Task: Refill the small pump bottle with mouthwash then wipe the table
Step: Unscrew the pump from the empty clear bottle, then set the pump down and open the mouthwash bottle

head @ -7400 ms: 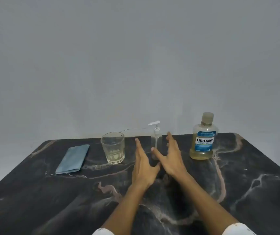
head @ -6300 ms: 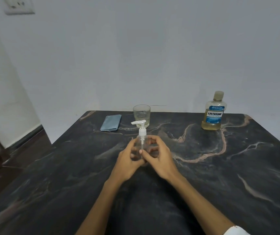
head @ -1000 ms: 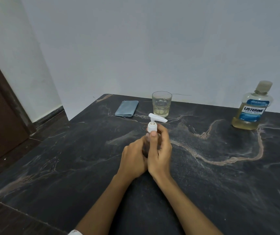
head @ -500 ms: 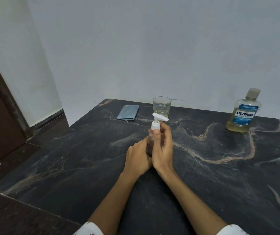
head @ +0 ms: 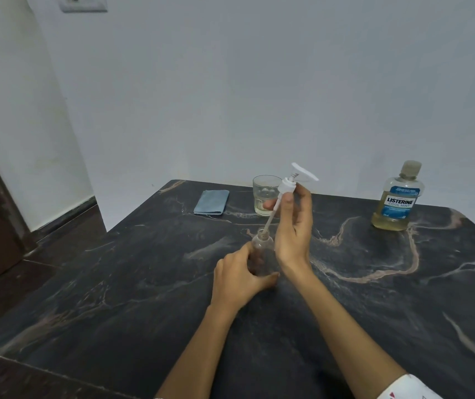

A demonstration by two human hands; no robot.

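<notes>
We have one view only — a wide-angle camera worn on the head, looking forward and down across the table (head: pixel 144 283) toward its far edge and the wall (head: pixel 259 82) behind. It sits close above the near edge, with both forearms entering from the bottom — lines bow toward the frame's borders.

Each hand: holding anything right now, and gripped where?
Left hand grips the small pump bottle round its lower body, upright on the table. Right hand pinches the pump head at its white collar, dip tube's tip still in the neck.
</notes>
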